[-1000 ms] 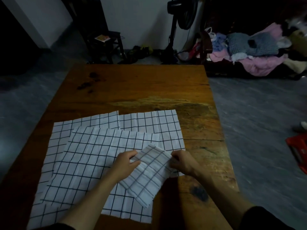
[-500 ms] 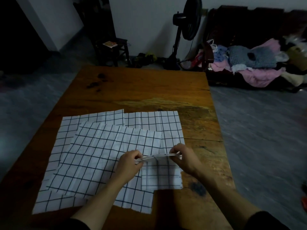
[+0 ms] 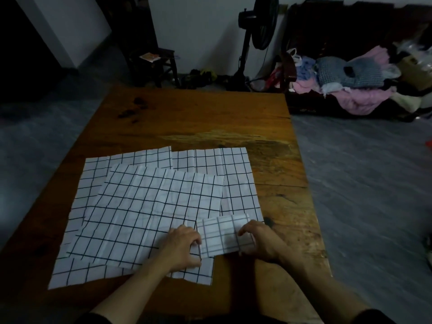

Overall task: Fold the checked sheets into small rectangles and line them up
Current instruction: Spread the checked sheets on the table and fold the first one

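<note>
Checked folded sheet (image 3: 224, 235) lies between both hands, seemingly pinched.

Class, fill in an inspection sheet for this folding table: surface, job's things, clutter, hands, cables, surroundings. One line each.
Surface: wooden table, worn, with dark stains at its far left.
Job's things: one small folded sheet lying near the table's right front; several unfolded checked sheets overlapping beside and under it.
Clutter: nothing seen on the table besides the sheets.
Hands: left hand and right hand hold the folded sheet's side edges, fingers curled on it.
Cables: a cord hangs from the standing fan.
Surroundings: a clothes pile at right, a dark stool, grey floor.
</note>
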Available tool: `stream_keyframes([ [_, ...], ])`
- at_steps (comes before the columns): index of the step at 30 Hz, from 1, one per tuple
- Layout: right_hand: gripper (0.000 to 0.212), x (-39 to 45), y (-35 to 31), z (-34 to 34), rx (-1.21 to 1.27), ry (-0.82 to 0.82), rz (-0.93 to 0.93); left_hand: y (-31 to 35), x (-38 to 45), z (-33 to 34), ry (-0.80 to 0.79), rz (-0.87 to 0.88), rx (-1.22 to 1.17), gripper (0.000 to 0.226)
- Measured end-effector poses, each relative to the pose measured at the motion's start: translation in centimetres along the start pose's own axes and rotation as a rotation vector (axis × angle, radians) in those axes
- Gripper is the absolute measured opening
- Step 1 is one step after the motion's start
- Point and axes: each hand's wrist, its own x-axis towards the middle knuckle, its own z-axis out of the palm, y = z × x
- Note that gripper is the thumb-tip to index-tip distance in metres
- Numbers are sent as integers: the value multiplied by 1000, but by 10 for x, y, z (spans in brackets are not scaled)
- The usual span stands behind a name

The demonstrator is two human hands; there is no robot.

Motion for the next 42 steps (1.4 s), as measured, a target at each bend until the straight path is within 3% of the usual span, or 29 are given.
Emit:
stream_keyframes([
  [6, 39, 7, -7, 10, 2, 57, 6, 5, 7, 3, 150, -29, -56, 26],
  [9, 56, 16, -11, 14, -40, 66, -8, 12, 16, 0, 172, -30, -49, 41],
  [13, 89, 29, -24, 24, -170, -48, -13, 28, 26, 0, 104, -22, 15, 60],
  [19, 80, 43, -33, 37, -167, -108, -114, 42, 37, 9, 66, 5, 117, 73],
  [27, 80, 49, -9, 46, -221, -124, -114, 23, 31, 32, 12, 49, 184, 80],
  [32, 85, 34, 19, 42, -262, -106, -75, 15, 27, 32, 83, 85, 174, 84],
  [36, 78, 28, 34, 36, -220, -61, 11, 18, 24, 24, 39, -10, 123, 80],
  [42, 70, 40, 19, 22, -113, 112, 38, 23, 41, 10, 76, -16, 51, 52],
])
